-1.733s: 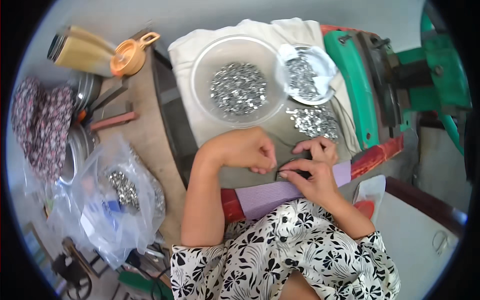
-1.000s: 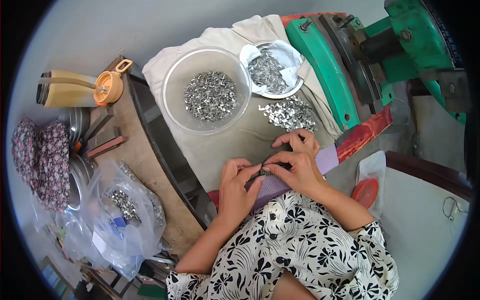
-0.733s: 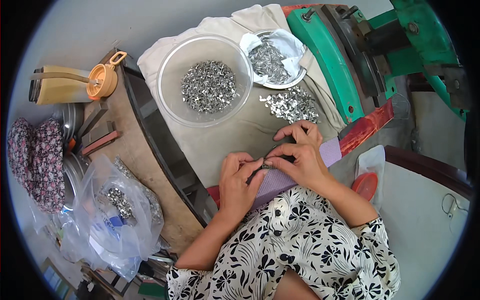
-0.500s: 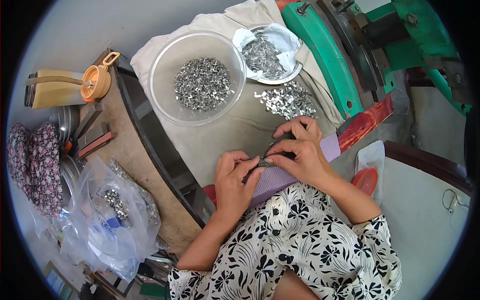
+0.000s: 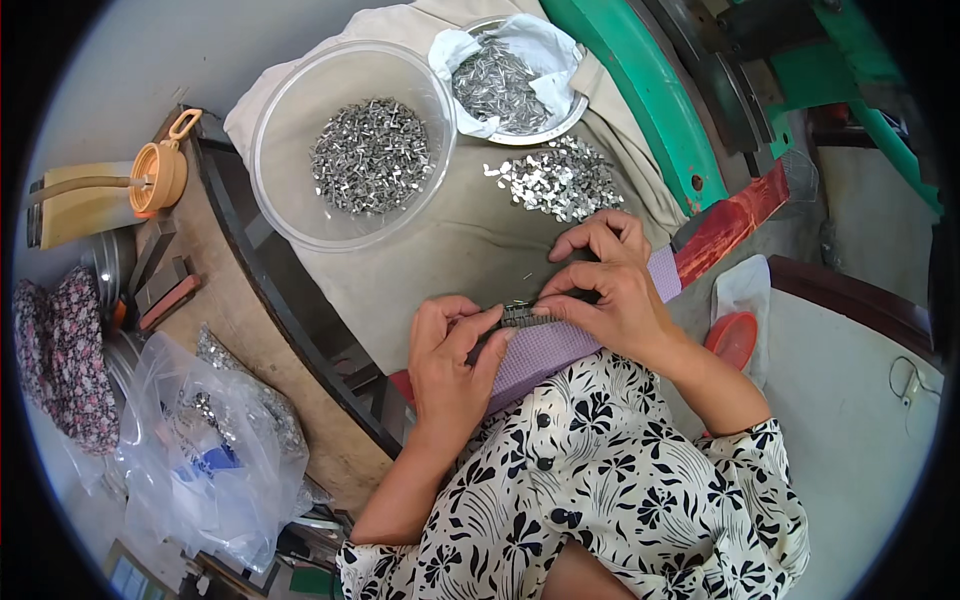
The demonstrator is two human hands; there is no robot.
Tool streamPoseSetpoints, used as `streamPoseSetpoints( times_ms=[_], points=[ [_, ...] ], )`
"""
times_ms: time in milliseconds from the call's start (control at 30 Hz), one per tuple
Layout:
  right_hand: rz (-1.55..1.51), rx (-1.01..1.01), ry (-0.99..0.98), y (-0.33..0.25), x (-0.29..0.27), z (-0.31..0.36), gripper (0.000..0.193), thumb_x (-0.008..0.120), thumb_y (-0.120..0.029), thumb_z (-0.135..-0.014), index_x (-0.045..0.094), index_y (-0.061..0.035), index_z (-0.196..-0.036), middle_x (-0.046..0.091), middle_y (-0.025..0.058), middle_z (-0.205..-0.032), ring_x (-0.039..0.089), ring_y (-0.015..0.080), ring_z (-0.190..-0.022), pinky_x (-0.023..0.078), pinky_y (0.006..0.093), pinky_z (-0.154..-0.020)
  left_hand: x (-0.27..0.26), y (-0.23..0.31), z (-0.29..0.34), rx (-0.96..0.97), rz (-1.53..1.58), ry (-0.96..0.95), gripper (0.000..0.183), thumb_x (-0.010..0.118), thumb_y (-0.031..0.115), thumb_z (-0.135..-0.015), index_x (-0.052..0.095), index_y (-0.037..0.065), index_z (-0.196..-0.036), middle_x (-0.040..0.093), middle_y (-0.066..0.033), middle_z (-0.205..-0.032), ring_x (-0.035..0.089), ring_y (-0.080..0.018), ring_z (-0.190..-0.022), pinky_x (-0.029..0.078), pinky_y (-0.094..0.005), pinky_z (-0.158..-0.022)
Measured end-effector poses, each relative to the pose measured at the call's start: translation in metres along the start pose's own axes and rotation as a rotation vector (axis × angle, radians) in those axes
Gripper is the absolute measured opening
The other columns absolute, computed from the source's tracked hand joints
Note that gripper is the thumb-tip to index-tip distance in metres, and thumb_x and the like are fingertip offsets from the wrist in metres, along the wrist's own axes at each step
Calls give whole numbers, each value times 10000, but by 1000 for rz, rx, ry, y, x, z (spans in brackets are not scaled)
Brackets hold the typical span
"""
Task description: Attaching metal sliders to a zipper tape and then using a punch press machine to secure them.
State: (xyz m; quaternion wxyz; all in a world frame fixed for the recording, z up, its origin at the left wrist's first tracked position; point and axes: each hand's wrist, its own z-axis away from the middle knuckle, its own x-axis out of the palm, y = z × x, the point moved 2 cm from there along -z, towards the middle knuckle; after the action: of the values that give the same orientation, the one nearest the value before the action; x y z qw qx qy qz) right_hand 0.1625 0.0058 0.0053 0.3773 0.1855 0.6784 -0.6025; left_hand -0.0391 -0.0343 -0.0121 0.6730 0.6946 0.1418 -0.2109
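Between my hands is a short, dark, ridged metal strip (image 5: 521, 316), made up of narrow rows. Its left end is pinched by my left hand (image 5: 445, 355), thumb against forefinger. My right hand (image 5: 622, 300) grips the other end the same way, its outer fingers curled above the cloth. A thin bright pin (image 5: 527, 276) shows just above the strip. Beyond my right hand lies a heap of small flat shiny metal pieces (image 5: 562, 180). Under the strip runs a lilac woven cover (image 5: 535, 358) along the near edge.
A clear plastic tub (image 5: 275, 190) of small metal parts stands ahead, beside a metal bowl (image 5: 545, 133) lined with white cloth and filled with pins. Green machinery (image 5: 650, 85) stands at far right. Plastic bags (image 5: 215, 480) and a wooden bench (image 5: 230, 290) are at left.
The view has shifted, so the tub and bowl sit higher and further left. My fingers have spread slightly apart along the strip, showing more of it.
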Motion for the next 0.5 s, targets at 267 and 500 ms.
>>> streamPoseSetpoints(
  times_ms=[267, 500],
  points=[
    [42, -30, -25, -1, -2, -1, 158, 841, -254, -688, 794, -166, -812, 631, -32, -1071, 440, 260, -1146, 284, 419, -1002, -1, 1, 0, -29, 22, -8, 273, 800, 37, -734, 733, 32, -999, 577, -94, -965, 552, -261, -871, 463, -359, -757],
    [46, -37, -84, -1, -5, -3, 142, 841, -239, -687, 793, -179, -806, 625, -41, -1077, 437, 257, -1165, 278, 431, -1000, -1, -1, -1, -18, 23, -12, 292, 801, 38, -733, 732, 44, -1017, 583, -94, -970, 557, -266, -870, 464, -365, -751]
  ],
)
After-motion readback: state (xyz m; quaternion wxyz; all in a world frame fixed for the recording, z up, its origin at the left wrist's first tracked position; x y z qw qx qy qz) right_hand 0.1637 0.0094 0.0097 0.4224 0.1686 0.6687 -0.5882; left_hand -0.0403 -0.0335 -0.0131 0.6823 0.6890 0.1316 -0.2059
